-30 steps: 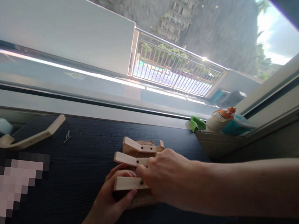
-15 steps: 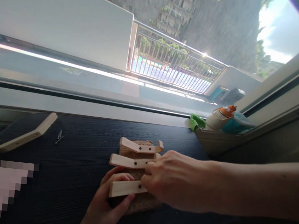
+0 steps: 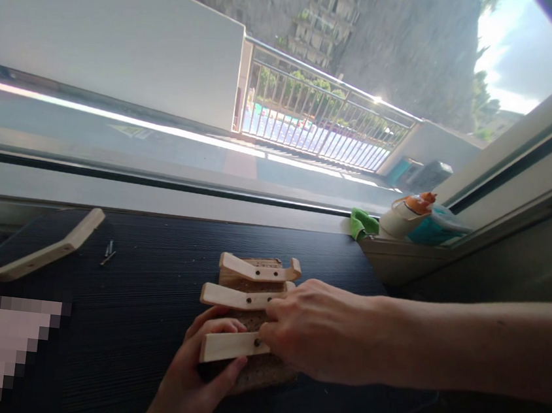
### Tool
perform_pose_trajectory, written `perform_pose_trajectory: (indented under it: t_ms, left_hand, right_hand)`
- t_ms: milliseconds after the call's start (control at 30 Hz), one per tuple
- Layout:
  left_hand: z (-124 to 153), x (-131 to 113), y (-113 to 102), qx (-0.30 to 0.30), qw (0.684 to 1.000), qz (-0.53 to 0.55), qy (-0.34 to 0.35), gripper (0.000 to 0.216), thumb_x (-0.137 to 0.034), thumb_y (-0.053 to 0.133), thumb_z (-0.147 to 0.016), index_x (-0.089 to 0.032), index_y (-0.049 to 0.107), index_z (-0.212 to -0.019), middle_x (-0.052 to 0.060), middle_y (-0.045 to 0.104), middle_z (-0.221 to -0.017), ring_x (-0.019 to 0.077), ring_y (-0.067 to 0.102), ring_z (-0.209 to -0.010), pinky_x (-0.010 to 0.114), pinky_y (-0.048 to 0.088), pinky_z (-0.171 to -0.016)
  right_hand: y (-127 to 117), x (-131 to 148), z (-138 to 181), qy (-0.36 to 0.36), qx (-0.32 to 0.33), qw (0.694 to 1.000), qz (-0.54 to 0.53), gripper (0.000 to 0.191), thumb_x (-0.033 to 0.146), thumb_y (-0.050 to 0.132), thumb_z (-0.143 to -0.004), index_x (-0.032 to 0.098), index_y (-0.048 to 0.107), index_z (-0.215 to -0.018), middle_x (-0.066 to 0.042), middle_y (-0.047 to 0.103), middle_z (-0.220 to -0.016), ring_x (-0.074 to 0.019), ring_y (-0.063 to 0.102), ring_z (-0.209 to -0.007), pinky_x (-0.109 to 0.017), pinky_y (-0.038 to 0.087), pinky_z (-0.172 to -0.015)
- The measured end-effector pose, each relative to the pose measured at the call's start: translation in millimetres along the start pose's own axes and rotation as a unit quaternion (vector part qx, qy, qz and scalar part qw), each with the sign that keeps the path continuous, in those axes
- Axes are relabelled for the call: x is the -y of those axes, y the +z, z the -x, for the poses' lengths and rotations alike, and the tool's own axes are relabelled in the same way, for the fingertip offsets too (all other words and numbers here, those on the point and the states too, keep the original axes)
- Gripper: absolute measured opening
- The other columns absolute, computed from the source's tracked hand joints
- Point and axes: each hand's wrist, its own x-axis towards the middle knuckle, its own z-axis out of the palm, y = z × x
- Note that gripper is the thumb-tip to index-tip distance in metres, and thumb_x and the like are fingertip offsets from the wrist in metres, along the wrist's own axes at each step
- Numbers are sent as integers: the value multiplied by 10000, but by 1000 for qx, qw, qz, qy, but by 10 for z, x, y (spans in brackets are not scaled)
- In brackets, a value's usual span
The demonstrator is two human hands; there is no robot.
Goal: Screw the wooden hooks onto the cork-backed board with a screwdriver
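Three pale wooden hooks lie across a rough brown wooden board (image 3: 263,375). The far hook (image 3: 242,267) has an upturned right end and two dark screw holes. Nearer lies the middle hook (image 3: 227,296), partly covered at its right. My left hand (image 3: 193,359) is closed around the left part of the near hook (image 3: 224,347), thumb in front and fingers behind. Over that hook's right end, my right hand (image 3: 312,328) is closed with its fingers curled down. Whatever sits in its fingertips is hidden.
A loose wooden hook (image 3: 44,254) lies at the left of the dark table (image 3: 134,336), with a few screws (image 3: 108,253) beside it. On the sill at the right are a green cloth (image 3: 363,224), a white container (image 3: 397,220) and a teal container (image 3: 436,226). A window runs behind.
Both hands keep their holds in almost the same places. The right hand and forearm have tilted very slightly; the hooks and board look unchanged.
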Motion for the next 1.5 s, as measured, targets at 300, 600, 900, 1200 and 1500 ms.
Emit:
perform_pose_trajectory:
  t_ms: [300,600,900,1200,1500]
  left_hand:
    - [-34,-56,-22,-11,999,28,-30,201,-273,690,-703,-245,667,-901,51,704,-1034,234,660,-1031,329,564,-862]
    - [1,2,-2,-11,999,20,-31,263,-300,706,-711,-252,671,-967,53,664,-1127,226,661,-1041,348,532,-928]
    - [-20,-33,-9,-15,998,41,-55,242,-327,715,-678,-233,702,-901,67,688,-1089,233,674,-998,354,543,-906]
    - [-1,6,-9,-6,998,42,-51,251,-313,709,-692,-241,691,-932,62,675,-1112,245,663,-1025,354,546,-903]
    - [-92,-1,81,-19,998,39,-54,225,-333,696,-724,-228,667,-921,60,656,-1107,229,652,-1054,342,542,-910]
  right_hand:
    - [186,49,-121,-89,-79,988,95,179,118,500,-894,127,648,-793,-62,656,-785,-177,602,-716,-315,304,-508]
    - [23,110,-217,106,23,994,-10,104,198,588,-810,140,657,-760,-60,672,-665,-203,640,-624,-277,348,-487]
    - [-27,168,-89,11,-33,997,71,183,90,477,-877,136,640,-809,-65,682,-805,-183,621,-659,-308,334,-485]
    - [209,197,-137,24,-70,995,66,228,37,419,-878,119,615,-795,-77,654,-778,-169,593,-646,-306,324,-481]
    - [-53,-35,-138,90,-30,995,-10,131,183,528,-841,116,641,-838,-86,695,-764,-227,658,-710,-329,460,-609]
